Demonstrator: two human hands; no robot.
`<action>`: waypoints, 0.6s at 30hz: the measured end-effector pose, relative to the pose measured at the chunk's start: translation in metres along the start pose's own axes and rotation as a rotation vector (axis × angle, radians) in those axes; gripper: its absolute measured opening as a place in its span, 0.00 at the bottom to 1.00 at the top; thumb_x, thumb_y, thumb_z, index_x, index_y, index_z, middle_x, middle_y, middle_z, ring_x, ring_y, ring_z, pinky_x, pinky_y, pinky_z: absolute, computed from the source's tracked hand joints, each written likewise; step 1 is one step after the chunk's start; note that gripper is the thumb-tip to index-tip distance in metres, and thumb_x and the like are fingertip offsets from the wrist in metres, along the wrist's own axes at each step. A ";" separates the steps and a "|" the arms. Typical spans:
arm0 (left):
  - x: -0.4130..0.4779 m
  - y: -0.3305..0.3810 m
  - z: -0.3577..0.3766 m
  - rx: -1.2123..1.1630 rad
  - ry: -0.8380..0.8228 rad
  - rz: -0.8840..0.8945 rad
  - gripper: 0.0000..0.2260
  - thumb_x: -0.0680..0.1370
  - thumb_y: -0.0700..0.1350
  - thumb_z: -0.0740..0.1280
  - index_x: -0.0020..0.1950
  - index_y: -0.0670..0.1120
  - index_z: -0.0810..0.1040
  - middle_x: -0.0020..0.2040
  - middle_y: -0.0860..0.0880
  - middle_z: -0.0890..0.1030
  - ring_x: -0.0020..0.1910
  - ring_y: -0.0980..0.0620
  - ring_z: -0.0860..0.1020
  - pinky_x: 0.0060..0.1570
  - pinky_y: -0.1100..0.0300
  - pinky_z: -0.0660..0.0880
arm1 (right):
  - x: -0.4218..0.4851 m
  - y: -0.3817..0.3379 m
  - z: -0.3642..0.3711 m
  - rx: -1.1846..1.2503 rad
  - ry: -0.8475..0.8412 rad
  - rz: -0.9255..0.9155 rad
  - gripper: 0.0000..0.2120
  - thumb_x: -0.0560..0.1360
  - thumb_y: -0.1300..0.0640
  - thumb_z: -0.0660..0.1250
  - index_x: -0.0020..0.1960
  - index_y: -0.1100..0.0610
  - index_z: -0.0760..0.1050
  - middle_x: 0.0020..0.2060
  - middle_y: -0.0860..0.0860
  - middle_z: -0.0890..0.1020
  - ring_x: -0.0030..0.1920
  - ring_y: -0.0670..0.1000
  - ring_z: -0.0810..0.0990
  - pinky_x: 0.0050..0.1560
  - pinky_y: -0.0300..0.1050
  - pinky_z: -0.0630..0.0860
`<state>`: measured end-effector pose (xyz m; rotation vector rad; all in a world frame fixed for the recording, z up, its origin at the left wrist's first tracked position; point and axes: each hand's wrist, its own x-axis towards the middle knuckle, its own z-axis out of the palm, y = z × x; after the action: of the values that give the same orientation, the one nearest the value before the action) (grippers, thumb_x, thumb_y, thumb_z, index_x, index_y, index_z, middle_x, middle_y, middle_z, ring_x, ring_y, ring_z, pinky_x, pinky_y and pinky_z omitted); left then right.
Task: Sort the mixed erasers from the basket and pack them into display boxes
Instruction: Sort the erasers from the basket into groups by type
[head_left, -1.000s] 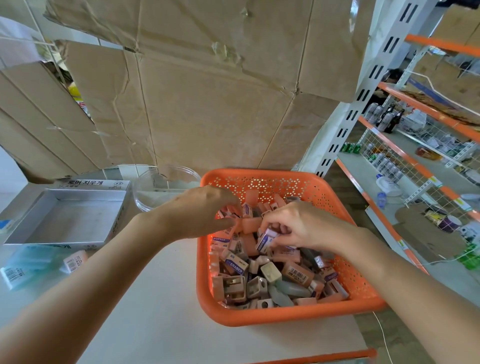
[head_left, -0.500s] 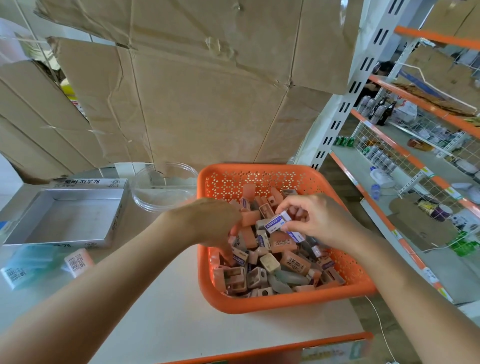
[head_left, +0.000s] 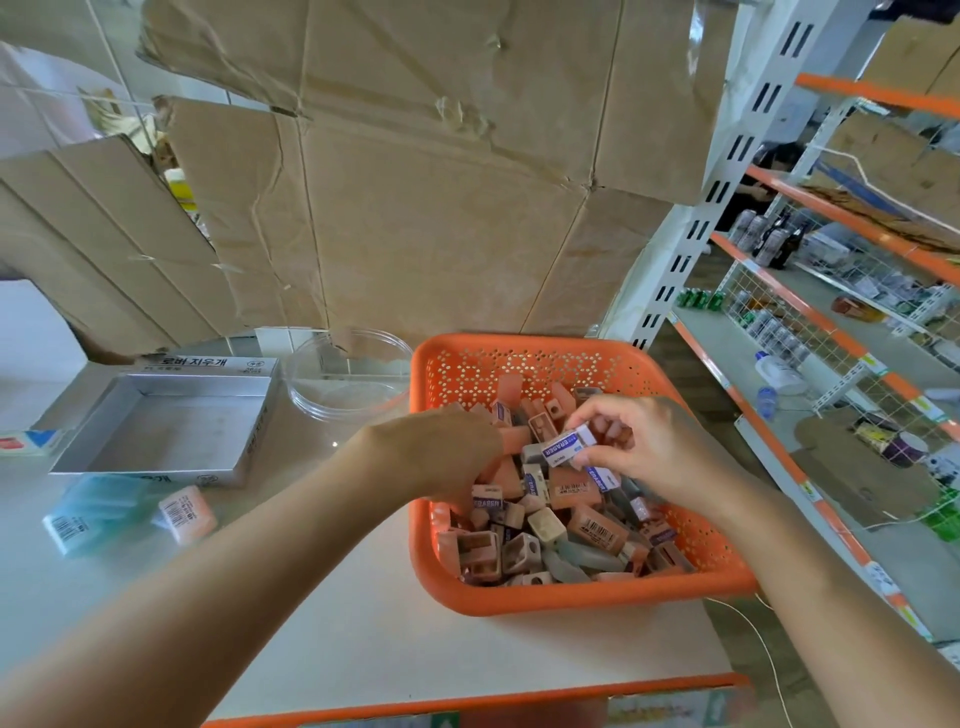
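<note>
Eraser (head_left: 566, 447) higher (left hand (head_left: 436, 452) grip unclear)

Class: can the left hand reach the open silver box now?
Probably yes: only bare white tabletop lies between the left hand, in the orange plastic basket, and the open silver box.

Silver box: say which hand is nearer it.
Left. The left hand is at the basket's left edge, toward the silver box; the right hand pinches an eraser farther right.
</note>
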<state>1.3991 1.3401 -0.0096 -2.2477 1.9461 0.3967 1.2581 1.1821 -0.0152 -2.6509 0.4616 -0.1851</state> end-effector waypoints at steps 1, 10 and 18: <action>0.000 0.000 0.000 0.000 0.015 -0.019 0.17 0.74 0.48 0.69 0.60 0.46 0.71 0.57 0.48 0.73 0.55 0.49 0.72 0.50 0.61 0.69 | 0.001 -0.001 -0.001 0.000 0.009 -0.008 0.10 0.68 0.54 0.74 0.47 0.45 0.77 0.34 0.41 0.75 0.38 0.41 0.74 0.36 0.32 0.67; -0.020 0.001 -0.005 -0.241 0.323 -0.129 0.17 0.73 0.45 0.69 0.62 0.47 0.75 0.55 0.51 0.78 0.47 0.55 0.74 0.47 0.61 0.74 | 0.003 -0.007 -0.011 0.103 0.153 -0.102 0.10 0.67 0.55 0.74 0.46 0.47 0.77 0.35 0.43 0.79 0.37 0.42 0.77 0.38 0.34 0.70; -0.084 -0.021 -0.017 -0.357 0.635 -0.210 0.09 0.70 0.48 0.69 0.47 0.45 0.80 0.40 0.54 0.79 0.38 0.58 0.76 0.41 0.66 0.72 | 0.007 -0.039 -0.017 0.242 0.219 -0.191 0.08 0.66 0.46 0.69 0.45 0.41 0.77 0.38 0.43 0.83 0.41 0.42 0.81 0.46 0.47 0.79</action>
<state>1.4108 1.4184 0.0293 -3.0690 1.9750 -0.0128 1.2726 1.2063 0.0178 -2.4433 0.2349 -0.5590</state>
